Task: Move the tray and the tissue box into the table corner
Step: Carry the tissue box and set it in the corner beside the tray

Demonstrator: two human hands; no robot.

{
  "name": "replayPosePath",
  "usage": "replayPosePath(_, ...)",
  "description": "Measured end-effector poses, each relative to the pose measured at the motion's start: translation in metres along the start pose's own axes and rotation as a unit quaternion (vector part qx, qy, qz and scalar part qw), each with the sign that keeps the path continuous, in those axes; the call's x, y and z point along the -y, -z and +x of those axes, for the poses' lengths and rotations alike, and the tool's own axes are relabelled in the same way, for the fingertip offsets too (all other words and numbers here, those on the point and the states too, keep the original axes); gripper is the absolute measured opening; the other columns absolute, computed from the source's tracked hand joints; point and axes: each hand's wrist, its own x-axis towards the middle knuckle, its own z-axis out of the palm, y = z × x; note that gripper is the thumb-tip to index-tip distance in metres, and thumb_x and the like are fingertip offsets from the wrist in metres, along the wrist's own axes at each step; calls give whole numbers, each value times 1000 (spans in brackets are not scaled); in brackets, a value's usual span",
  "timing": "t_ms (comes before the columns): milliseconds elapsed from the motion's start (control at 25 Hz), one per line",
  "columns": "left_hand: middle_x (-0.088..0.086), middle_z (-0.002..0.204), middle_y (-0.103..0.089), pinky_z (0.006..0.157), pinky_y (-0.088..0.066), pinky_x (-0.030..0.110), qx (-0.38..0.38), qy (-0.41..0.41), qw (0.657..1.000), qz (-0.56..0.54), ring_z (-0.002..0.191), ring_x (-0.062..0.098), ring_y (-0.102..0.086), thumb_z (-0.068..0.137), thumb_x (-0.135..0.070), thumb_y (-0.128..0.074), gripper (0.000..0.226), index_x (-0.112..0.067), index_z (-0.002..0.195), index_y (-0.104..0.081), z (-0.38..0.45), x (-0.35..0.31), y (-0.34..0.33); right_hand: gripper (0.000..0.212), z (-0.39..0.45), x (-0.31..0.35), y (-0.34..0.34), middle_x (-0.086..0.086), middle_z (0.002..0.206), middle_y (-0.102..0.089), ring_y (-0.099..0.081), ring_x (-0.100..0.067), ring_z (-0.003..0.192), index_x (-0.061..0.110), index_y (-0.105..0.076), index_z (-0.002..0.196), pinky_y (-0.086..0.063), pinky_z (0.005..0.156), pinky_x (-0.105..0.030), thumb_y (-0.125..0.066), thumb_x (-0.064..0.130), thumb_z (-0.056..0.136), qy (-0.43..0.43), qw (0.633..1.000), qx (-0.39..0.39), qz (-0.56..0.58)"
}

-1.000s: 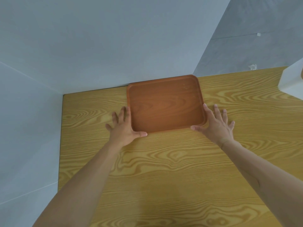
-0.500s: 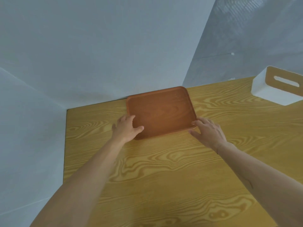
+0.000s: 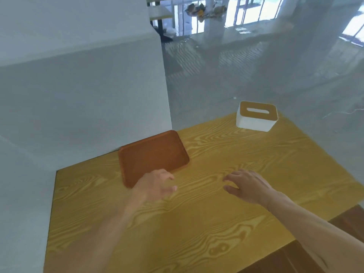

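Note:
A flat brown tray (image 3: pixel 152 156) lies on the yellow wood-grain table (image 3: pixel 197 223), its far edge against the white wall. A white tissue box (image 3: pixel 256 116) with a wooden slotted lid stands at the table's far right corner. My left hand (image 3: pixel 155 187) hovers just off the tray's near edge, fingers apart and empty, covering part of that edge. My right hand (image 3: pixel 246 186) is over bare table to the right of the tray, fingers spread, holding nothing. Both hands are blurred.
A white wall (image 3: pixel 88 99) borders the table on the far side and on the left, forming a corner at the far left. The table's right edge drops to a grey floor (image 3: pixel 275 66). Dark wood (image 3: pixel 346 219) shows at lower right.
Both hands have let go of the tray and drawn back toward me and to the right. The view has swung up and right, bringing the whole tissue box into sight.

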Motion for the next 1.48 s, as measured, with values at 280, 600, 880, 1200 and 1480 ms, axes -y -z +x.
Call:
replayPosePath(280, -3, 135, -59, 100, -36, 37, -29, -150, 978, 144, 121, 18, -55, 95, -56, -44, 47, -25, 125, -63, 30, -178, -51, 43, -164, -83, -6, 8, 127, -64, -54, -19, 120, 33, -57, 131, -44, 92, -37, -38, 55, 100, -87, 994, -68, 2)
replayPosePath(600, -5, 130, -61, 101, -37, 37, -17, -214, 952, 219, 120, 19, -55, 92, -61, -37, 51, -29, 122, -63, 60, -281, -100, 41, -252, -142, -26, 7, 127, -65, -54, -18, 119, 32, -59, 130, -41, 97, -38, -37, 50, 100, -181, 981, -69, 2)
replayPosePath(880, -4, 131, -60, 101, -38, 37, 9, -198, 958, 208, 121, 20, -52, 93, -60, -37, 50, -29, 126, -60, 104, -289, -111, 43, -222, -174, -32, 5, 127, -65, -55, -20, 119, 29, -58, 131, -43, 96, -39, -36, 51, 101, -173, 984, -45, 8)
replayPosePath(1200, -1, 129, -60, 101, -39, 39, 1, -101, 978, 185, 117, 22, -54, 93, -60, -39, 50, -28, 124, -60, 184, -239, -98, 44, -116, -224, -17, 6, 129, -63, -53, -20, 120, 30, -54, 135, -42, 95, -39, -38, 53, 101, -128, 992, 15, 9)
replayPosePath(1480, -1, 135, -57, 107, -31, 46, 44, -44, 980, 187, 125, 23, -50, 85, -70, -40, 64, -31, 133, -53, 228, -194, -67, 50, -38, -255, -11, 7, 143, -54, -48, -19, 129, 34, -47, 141, -42, 101, -40, -44, 56, 97, -110, 994, 26, 8)
